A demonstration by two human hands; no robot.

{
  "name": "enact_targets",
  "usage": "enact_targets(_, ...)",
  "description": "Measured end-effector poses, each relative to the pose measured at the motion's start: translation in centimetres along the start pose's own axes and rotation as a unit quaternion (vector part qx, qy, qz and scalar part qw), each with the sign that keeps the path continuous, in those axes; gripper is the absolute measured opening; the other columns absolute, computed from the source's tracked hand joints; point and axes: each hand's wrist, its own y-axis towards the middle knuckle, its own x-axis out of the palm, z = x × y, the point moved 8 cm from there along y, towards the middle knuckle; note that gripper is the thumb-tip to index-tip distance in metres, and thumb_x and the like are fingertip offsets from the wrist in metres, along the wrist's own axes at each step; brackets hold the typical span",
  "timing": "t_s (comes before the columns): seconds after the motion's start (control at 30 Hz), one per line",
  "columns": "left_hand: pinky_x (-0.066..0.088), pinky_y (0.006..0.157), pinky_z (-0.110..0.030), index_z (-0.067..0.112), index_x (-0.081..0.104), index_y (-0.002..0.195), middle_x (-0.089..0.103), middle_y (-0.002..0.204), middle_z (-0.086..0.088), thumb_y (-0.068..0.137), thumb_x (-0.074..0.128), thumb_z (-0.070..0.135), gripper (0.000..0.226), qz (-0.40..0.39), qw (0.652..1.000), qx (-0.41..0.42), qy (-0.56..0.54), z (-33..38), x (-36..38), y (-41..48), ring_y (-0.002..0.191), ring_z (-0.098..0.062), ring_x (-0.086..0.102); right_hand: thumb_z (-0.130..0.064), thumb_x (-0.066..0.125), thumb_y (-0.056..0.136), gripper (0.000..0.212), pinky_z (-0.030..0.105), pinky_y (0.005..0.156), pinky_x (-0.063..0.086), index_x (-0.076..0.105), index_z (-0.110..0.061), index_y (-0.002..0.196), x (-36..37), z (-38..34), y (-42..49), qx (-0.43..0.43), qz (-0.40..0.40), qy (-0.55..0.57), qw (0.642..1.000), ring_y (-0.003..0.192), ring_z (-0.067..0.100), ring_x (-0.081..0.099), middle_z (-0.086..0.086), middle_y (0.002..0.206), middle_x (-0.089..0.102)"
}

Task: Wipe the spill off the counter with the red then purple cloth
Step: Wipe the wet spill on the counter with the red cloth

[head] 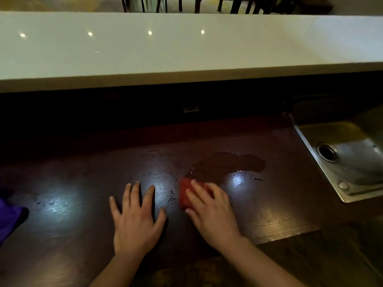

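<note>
A wet spill (228, 163) spreads over the dark wooden counter (83, 183), right of centre. Just in front of the spill lies a folded red cloth (185, 193), and my right hand (211, 212) presses down on it with the fingers spread over its top. My left hand (136, 216) rests flat on the counter beside it, fingers apart, holding nothing. A purple cloth (10, 216) lies at the counter's far left edge, partly cut off by the frame.
A steel sink (348, 160) with a drain is set into the counter at the right. A raised white ledge (186, 48) runs along the back. Chair legs stand beyond it. The counter's front edge is near my wrists.
</note>
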Motion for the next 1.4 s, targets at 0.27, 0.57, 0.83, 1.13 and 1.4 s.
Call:
enact_targets(0.27, 0.011, 0.115, -0.067, 0.022, 0.048, 0.141, 0.039, 0.152, -0.018, 0.086, 0.035, 0.059, 0.067, 0.006, 1.0, -0.003, -0.004, 0.1, -0.2, 0.0, 0.148, -0.032, 0.021, -0.046, 0.057, 0.091, 0.043, 0.047, 0.093, 0.044, 0.06, -0.026, 0.129, -2.2, 10.3, -0.8, 0.181, 0.034, -0.019, 0.983, 0.118, 0.032, 0.045, -0.005, 0.145, 0.051)
enact_targets(0.57, 0.013, 0.115, -0.066, 0.023, 0.048, 0.141, 0.039, 0.152, -0.017, 0.088, 0.033, 0.057, 0.065, 0.001, 1.0, -0.005, -0.008, -0.1, -0.3, 0.0, 0.148, -0.031, 0.022, -0.052, 0.049, 0.088, 0.043, 0.042, 0.092, 0.045, 0.058, -0.034, 0.126, -0.4, -0.4, 0.6, -0.053, 0.017, 0.013, 0.998, 0.115, 0.027, 0.049, -0.009, 0.145, 0.05)
enact_targets(0.83, 0.012, 0.115, -0.067, 0.022, 0.05, 0.139, 0.041, 0.15, -0.018, 0.088, 0.035, 0.055, 0.062, 0.009, 1.0, -0.001, -0.011, -0.2, -0.2, 0.1, 0.147, -0.032, 0.024, -0.038, 0.062, 0.091, 0.036, 0.047, 0.089, 0.04, 0.066, -0.02, 0.122, -3.4, 16.8, 0.3, 0.268, 0.116, 0.012, 0.956, 0.113, 0.038, 0.045, 0.005, 0.137, 0.058)
enact_targets(1.13, 0.013, 0.114, -0.068, 0.021, 0.051, 0.139, 0.041, 0.15, -0.019, 0.088, 0.033, 0.056, 0.065, 0.001, 1.0, -0.002, -0.004, 0.0, -0.3, 0.0, 0.146, -0.033, 0.025, -0.049, 0.055, 0.09, 0.043, 0.041, 0.094, 0.039, 0.059, -0.034, 0.13, -1.2, 9.6, 4.9, 0.142, 0.043, 0.033, 0.988, 0.118, 0.03, 0.043, -0.005, 0.148, 0.048)
enact_targets(1.4, 0.013, 0.115, -0.067, 0.017, 0.049, 0.141, 0.039, 0.151, -0.022, 0.087, 0.034, 0.055, 0.067, -0.003, 1.0, 0.008, 0.001, 0.1, -0.2, 0.0, 0.147, -0.036, 0.022, -0.038, 0.063, 0.091, 0.034, 0.048, 0.09, 0.047, 0.067, -0.023, 0.121, -2.9, 15.6, 0.1, 0.165, 0.083, -0.017, 0.983, 0.11, 0.038, 0.05, 0.004, 0.137, 0.058)
